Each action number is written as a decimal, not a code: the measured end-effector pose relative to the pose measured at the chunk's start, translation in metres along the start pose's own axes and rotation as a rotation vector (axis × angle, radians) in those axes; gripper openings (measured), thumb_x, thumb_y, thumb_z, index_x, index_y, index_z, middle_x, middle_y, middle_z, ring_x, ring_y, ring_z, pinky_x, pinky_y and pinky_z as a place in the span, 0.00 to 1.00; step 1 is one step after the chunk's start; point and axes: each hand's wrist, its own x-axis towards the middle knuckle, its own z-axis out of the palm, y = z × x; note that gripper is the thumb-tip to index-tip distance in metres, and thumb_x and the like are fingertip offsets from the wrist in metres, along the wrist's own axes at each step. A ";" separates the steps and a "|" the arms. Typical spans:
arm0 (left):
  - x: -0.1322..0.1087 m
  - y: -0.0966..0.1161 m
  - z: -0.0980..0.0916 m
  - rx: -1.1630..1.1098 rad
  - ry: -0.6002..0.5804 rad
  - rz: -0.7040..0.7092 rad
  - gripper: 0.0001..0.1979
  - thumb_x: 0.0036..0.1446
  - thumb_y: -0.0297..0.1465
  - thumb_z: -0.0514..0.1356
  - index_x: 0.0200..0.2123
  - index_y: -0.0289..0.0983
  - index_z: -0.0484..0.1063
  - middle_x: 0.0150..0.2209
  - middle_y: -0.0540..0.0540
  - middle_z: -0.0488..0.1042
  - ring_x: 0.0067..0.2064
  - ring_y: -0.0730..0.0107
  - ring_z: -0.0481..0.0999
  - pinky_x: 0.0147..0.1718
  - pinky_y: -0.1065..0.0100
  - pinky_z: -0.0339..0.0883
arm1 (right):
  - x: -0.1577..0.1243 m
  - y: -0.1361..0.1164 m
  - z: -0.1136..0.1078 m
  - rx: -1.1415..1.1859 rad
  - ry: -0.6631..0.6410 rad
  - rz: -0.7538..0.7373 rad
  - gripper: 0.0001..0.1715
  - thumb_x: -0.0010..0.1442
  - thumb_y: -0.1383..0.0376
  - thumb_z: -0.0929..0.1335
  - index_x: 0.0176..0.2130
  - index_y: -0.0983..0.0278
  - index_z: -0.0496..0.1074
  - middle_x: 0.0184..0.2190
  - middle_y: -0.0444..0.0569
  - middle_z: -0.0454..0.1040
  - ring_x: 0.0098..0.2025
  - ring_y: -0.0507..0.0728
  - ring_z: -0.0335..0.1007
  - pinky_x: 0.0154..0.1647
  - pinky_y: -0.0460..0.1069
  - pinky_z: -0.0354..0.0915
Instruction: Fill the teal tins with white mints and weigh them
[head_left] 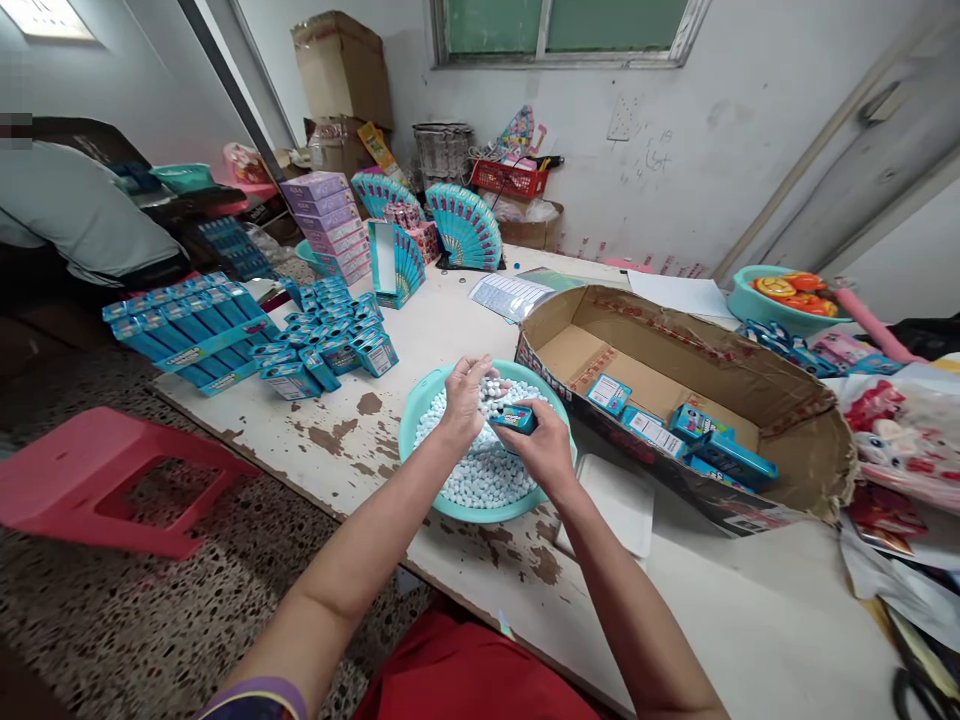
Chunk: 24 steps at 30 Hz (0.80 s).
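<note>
My right hand (546, 445) grips a small blue box (516, 418) above a turquoise basin (409, 425). The basin is full of small white round pellets (491, 485). Close by the box's near end, my left hand (465, 395) is curled with some of the pellets gathered at its fingers. Part of the box is covered by the fingers of my right hand.
Many blue boxes (341, 335) and a rack of them (195, 335) stand at the left. A long cardboard box (675, 350) holding several blue boxes lies right of the basin. A white tray (611, 505) sits beside it. A red stool (105, 480) and a seated person (82, 205) are at left.
</note>
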 end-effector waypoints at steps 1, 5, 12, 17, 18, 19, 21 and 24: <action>0.001 0.000 0.000 0.005 0.012 -0.003 0.20 0.41 0.40 0.67 0.29 0.37 0.60 0.24 0.54 0.69 0.22 0.76 0.72 0.22 0.74 0.65 | 0.000 0.000 -0.001 -0.001 -0.006 -0.007 0.20 0.47 0.57 0.72 0.40 0.62 0.72 0.39 0.49 0.74 0.41 0.59 0.69 0.43 0.52 0.62; 0.003 0.004 0.003 0.024 0.006 -0.018 0.22 0.40 0.42 0.68 0.32 0.37 0.61 0.25 0.54 0.70 0.21 0.76 0.72 0.21 0.75 0.64 | 0.003 0.000 -0.003 0.052 -0.022 0.032 0.21 0.45 0.56 0.73 0.40 0.61 0.73 0.37 0.47 0.75 0.39 0.58 0.69 0.41 0.51 0.62; 0.004 0.000 0.003 0.123 -0.022 0.047 0.21 0.42 0.43 0.67 0.30 0.36 0.62 0.23 0.54 0.67 0.20 0.77 0.71 0.18 0.77 0.62 | 0.006 0.002 -0.002 0.149 -0.049 0.093 0.21 0.44 0.56 0.73 0.38 0.62 0.73 0.35 0.46 0.75 0.36 0.57 0.69 0.40 0.50 0.62; 0.003 0.001 0.008 0.140 -0.058 0.085 0.19 0.45 0.43 0.66 0.27 0.36 0.62 0.20 0.55 0.66 0.20 0.76 0.71 0.18 0.77 0.62 | 0.007 -0.001 -0.002 0.167 -0.079 0.075 0.20 0.43 0.58 0.73 0.38 0.62 0.74 0.37 0.45 0.75 0.38 0.57 0.69 0.42 0.51 0.63; 0.002 0.003 0.010 0.137 -0.062 0.091 0.19 0.45 0.43 0.65 0.26 0.36 0.61 0.19 0.55 0.65 0.20 0.75 0.72 0.19 0.77 0.62 | 0.007 -0.002 -0.003 0.175 -0.067 0.088 0.20 0.43 0.57 0.73 0.38 0.62 0.74 0.36 0.45 0.75 0.38 0.57 0.69 0.42 0.51 0.63; 0.001 0.004 0.011 0.135 -0.063 0.098 0.19 0.46 0.44 0.65 0.25 0.36 0.61 0.18 0.55 0.63 0.21 0.75 0.72 0.19 0.77 0.62 | 0.008 -0.002 -0.004 0.179 -0.050 0.100 0.21 0.43 0.56 0.74 0.37 0.62 0.74 0.35 0.45 0.75 0.37 0.57 0.69 0.41 0.51 0.63; -0.001 0.008 0.013 0.131 -0.067 0.109 0.19 0.46 0.44 0.64 0.25 0.37 0.60 0.18 0.55 0.62 0.22 0.75 0.72 0.19 0.77 0.62 | 0.008 -0.003 -0.006 0.187 -0.022 0.102 0.22 0.42 0.56 0.74 0.38 0.62 0.74 0.34 0.45 0.75 0.37 0.57 0.69 0.41 0.51 0.63; -0.003 0.012 0.015 0.130 -0.068 0.109 0.18 0.47 0.43 0.64 0.25 0.37 0.61 0.18 0.56 0.62 0.20 0.76 0.71 0.19 0.77 0.62 | 0.008 -0.003 -0.006 0.214 -0.012 0.097 0.22 0.42 0.56 0.74 0.37 0.63 0.73 0.34 0.45 0.75 0.36 0.57 0.69 0.41 0.51 0.63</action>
